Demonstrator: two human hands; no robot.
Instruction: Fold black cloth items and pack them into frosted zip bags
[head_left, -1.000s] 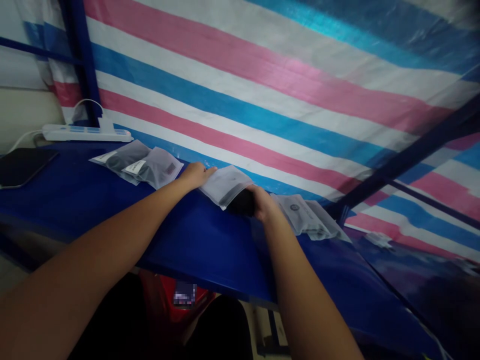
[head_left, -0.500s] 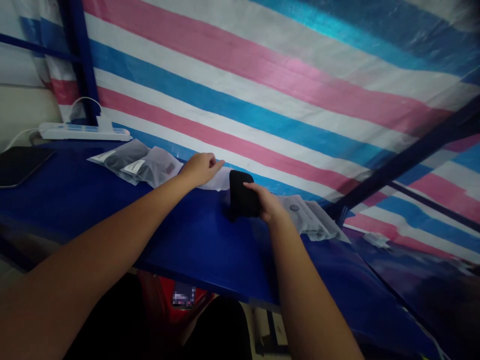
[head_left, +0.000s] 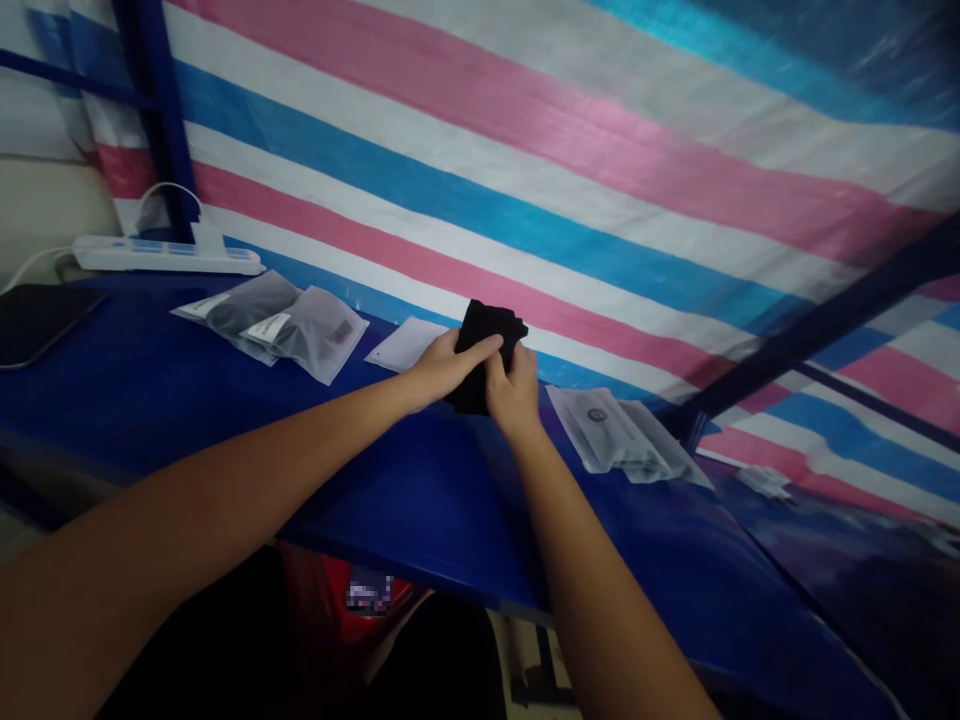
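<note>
Both of my hands hold a folded black cloth (head_left: 487, 330) just above the blue table (head_left: 150, 400). My left hand (head_left: 444, 366) grips its left side and my right hand (head_left: 513, 392) grips its lower right. An emptied pale plastic bag (head_left: 405, 345) lies flat on the table just left of the cloth. Two grey packed bags (head_left: 274, 320) lie farther left, and a pile of pale printed bags (head_left: 622, 440) lies to the right of my right hand.
A white power strip (head_left: 165, 258) with a cable lies at the back left. A dark tablet (head_left: 34, 318) rests at the left edge. A pink, blue and white striped tarp (head_left: 570, 170) forms the back wall. Something red (head_left: 330, 600) sits under the table.
My right hand pulled the black cloth out of the pale bag and lifted it. My left hand let go of the bag and took hold of the cloth. The bag now lies flat.
</note>
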